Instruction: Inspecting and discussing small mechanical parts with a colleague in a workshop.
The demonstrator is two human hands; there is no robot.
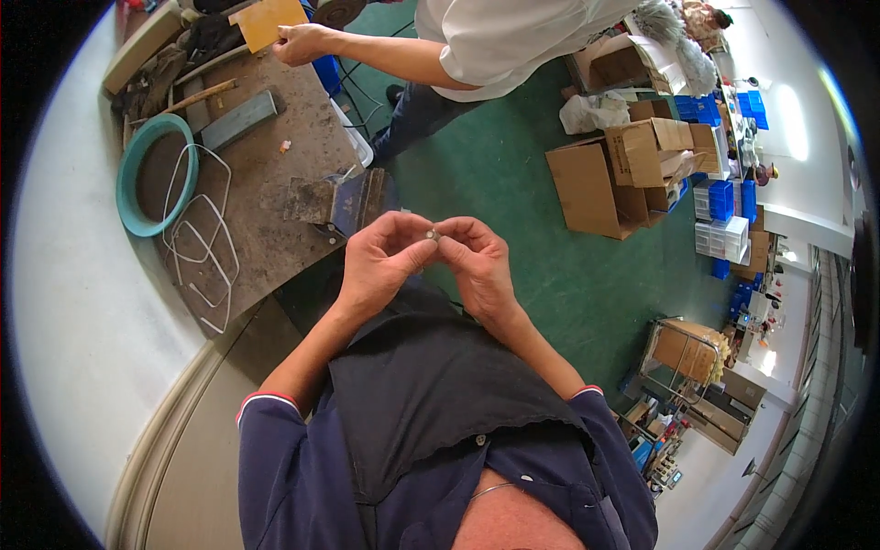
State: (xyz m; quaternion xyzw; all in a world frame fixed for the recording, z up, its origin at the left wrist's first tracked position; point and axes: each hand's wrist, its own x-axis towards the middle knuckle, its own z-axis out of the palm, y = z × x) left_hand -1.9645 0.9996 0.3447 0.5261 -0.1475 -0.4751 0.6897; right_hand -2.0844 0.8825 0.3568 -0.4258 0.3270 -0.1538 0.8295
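From the head camera, both of the person's hands are raised in front of the chest, just short of the bench vise [353, 203]. The left hand [380, 261] and right hand [477, 261] meet at the fingertips, pinching a small pale ring-like part [434, 236] between thumbs and forefingers; both hands are closed on it. It is too small to tell exactly what it is. Fiddling with something this tiny wants a firm pinch and short, slow turns, I'd judge, since a slip would drop it to the green floor [513, 266] below the hands.

Left of the vise lies the worn workbench [302, 156], carrying a teal hose coil [151, 174] and loops of white wire [206, 247]. Beyond the vise a co-worker's hand [298, 43] holds an orange-brown card [266, 22], well apart from the person's hands. Right of the vise, across the floor, stand open cardboard boxes [623, 170] and blue bins [724, 197]. Nothing crowds the hands.
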